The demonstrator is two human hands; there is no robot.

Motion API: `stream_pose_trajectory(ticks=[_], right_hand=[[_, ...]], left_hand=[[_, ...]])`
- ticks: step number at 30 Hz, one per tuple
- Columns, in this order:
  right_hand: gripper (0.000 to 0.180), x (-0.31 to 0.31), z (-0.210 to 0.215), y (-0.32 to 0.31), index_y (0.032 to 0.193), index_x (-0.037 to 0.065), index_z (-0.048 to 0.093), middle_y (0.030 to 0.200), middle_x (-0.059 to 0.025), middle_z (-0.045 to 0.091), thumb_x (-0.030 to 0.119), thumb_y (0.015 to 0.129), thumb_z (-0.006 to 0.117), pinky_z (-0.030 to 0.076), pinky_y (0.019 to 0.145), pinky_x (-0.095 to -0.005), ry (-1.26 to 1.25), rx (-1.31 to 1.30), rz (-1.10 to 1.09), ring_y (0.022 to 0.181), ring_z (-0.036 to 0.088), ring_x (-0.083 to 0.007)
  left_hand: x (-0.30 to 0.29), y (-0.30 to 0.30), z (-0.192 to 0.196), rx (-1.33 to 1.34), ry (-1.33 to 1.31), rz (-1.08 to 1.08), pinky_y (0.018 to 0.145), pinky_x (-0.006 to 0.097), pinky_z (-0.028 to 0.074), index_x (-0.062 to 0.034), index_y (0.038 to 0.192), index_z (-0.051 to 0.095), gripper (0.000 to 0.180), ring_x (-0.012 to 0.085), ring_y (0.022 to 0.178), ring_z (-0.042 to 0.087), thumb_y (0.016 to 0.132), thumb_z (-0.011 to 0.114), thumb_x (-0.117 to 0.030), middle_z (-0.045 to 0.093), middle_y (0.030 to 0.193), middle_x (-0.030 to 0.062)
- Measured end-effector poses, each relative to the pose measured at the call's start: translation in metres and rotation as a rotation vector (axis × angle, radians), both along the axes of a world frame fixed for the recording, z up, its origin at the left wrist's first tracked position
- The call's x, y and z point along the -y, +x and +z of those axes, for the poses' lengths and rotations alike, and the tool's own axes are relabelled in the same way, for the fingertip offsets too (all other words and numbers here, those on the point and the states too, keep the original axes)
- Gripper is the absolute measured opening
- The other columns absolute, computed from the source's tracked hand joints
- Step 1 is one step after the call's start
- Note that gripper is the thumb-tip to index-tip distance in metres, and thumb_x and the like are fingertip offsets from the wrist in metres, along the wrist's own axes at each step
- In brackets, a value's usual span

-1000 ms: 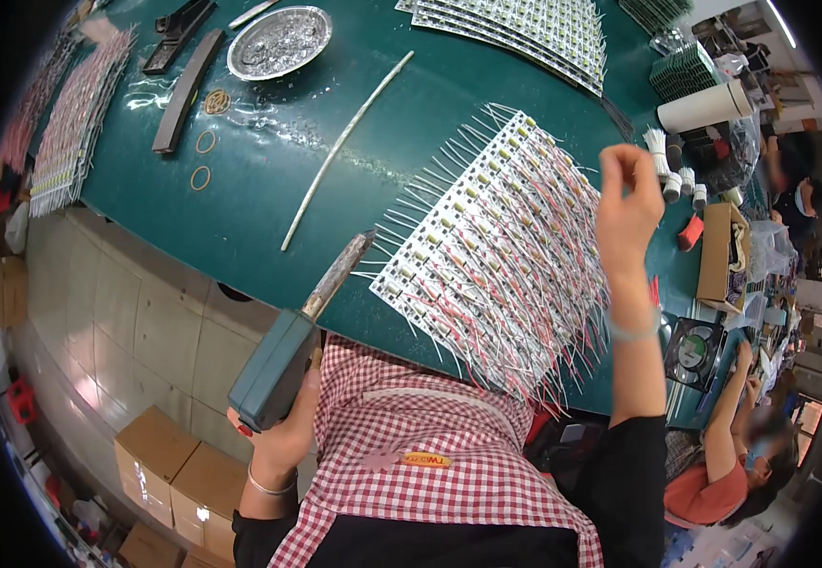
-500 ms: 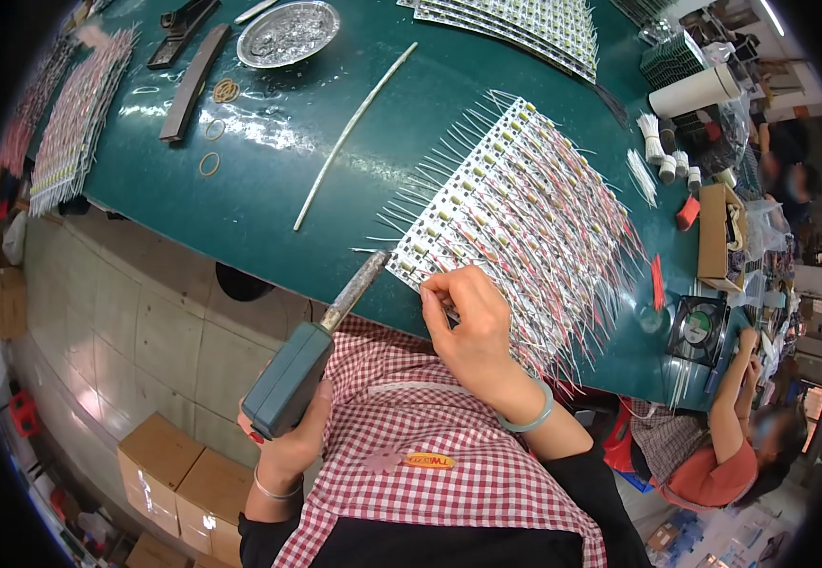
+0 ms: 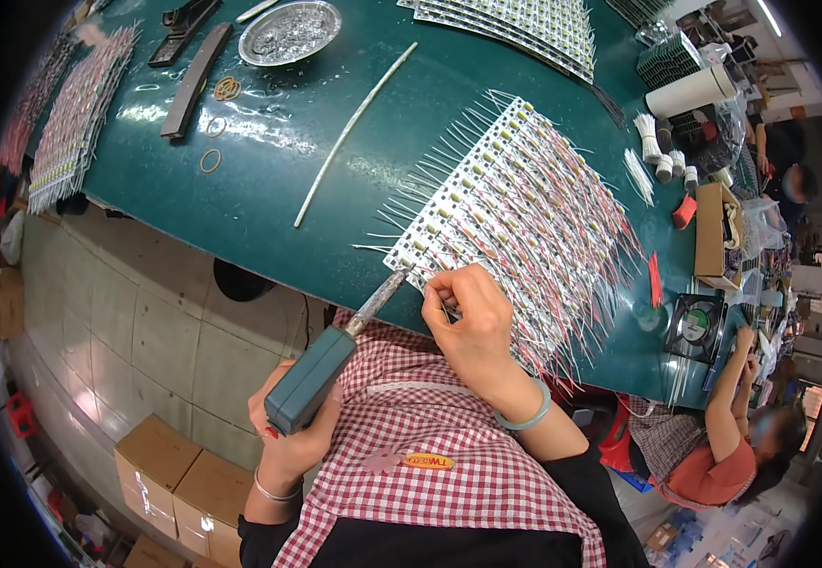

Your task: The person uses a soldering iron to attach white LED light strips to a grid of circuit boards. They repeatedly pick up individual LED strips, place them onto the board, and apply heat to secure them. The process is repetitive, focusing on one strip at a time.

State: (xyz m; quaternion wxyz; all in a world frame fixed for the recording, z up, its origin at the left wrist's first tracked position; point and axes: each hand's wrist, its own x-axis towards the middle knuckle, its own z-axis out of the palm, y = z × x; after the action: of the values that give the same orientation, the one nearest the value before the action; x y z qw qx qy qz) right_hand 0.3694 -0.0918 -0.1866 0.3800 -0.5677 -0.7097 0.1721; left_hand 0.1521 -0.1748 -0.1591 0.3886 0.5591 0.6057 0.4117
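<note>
My left hand is wrapped round the dark green handle of a soldering gun. The gun's metal tip points up and right, at the near left corner of a white circuit board panel. Rows of small yellow-green parts cover the panel. Many white and red wires trail from it to the right, and white ends stick out on the left. My right hand rests over the panel's near edge, thumb and forefinger pinched on a thin wire beside the tip. The pinched end is mostly hidden by the fingers.
On the green table lie a long white stick, rubber bands and a metal dish. More wired panels are at the left, others at the back. A co-worker sits at the right near a fan.
My left hand has moved the soldering gun right and slightly down, bringing its tip onto the panel's corner near my right fingers. The right hand has hardly moved.
</note>
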Motion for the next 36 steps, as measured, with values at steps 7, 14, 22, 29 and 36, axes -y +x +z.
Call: stream_pose_trajectory(ticks=[7, 14, 22, 29, 36], right_hand=[[0.018, -0.001, 0.001, 0.0, 0.081, 0.003, 0.058, 0.076, -0.0091, 0.056, -0.006, 0.072, 0.071, 0.048, 0.057, -0.0356, 0.002, 0.01, 0.0, 0.066, 0.059, -0.0253], [0.018, -0.002, -0.001, 0.001, 0.081, 0.003, 0.059, 0.075, -0.0088, 0.057, -0.006, 0.071, 0.071, 0.047, 0.056, -0.0354, 0.016, 0.008, -0.003, 0.066, 0.059, -0.025], [0.018, -0.002, -0.001, 0.001, 0.081, 0.003, 0.058, 0.074, -0.0088, 0.056, -0.006, 0.071, 0.071, 0.047, 0.056, -0.0354, 0.026, 0.0, -0.006, 0.065, 0.059, -0.0251], [0.017, -0.001, 0.0, 0.001, 0.081, 0.003, 0.059, 0.075, -0.009, 0.056, -0.006, 0.072, 0.071, 0.047, 0.057, -0.0361, 0.018, -0.01, -0.007, 0.066, 0.059, -0.0254], [0.012, 0.001, 0.006, 0.003, 0.083, 0.002, 0.061, 0.076, -0.0102, 0.056, -0.003, 0.076, 0.07, 0.047, 0.058, -0.0365, -0.038, -0.047, 0.013, 0.067, 0.059, -0.027]], left_hand=[[-0.004, 0.002, -0.002, -0.048, 0.077, -0.011, 0.059, 0.027, 0.048, 0.0056, 0.087, 0.066, 0.016, 0.0174, 0.066, 0.062, 0.072, 0.072, 0.005, 0.065, 0.082, 0.0117], [-0.006, 0.003, -0.003, -0.11, 0.102, -0.026, 0.057, 0.027, 0.047, 0.0053, 0.086, 0.066, 0.016, 0.0162, 0.063, 0.061, 0.072, 0.072, 0.004, 0.064, 0.079, 0.0107], [0.005, 0.001, -0.008, 0.094, -0.045, 0.123, 0.061, 0.026, 0.05, 0.006, 0.091, 0.067, 0.019, 0.0166, 0.068, 0.063, 0.072, 0.073, 0.003, 0.065, 0.081, 0.0104], [0.003, 0.001, -0.005, 0.027, 0.014, 0.091, 0.062, 0.026, 0.051, 0.0049, 0.093, 0.068, 0.021, 0.0164, 0.069, 0.065, 0.074, 0.074, 0.001, 0.067, 0.083, 0.0113], [0.005, 0.002, 0.002, 0.199, -0.045, 0.246, 0.064, 0.026, 0.051, 0.0048, 0.096, 0.069, 0.021, 0.0135, 0.072, 0.065, 0.077, 0.076, -0.001, 0.071, 0.086, 0.0106]])
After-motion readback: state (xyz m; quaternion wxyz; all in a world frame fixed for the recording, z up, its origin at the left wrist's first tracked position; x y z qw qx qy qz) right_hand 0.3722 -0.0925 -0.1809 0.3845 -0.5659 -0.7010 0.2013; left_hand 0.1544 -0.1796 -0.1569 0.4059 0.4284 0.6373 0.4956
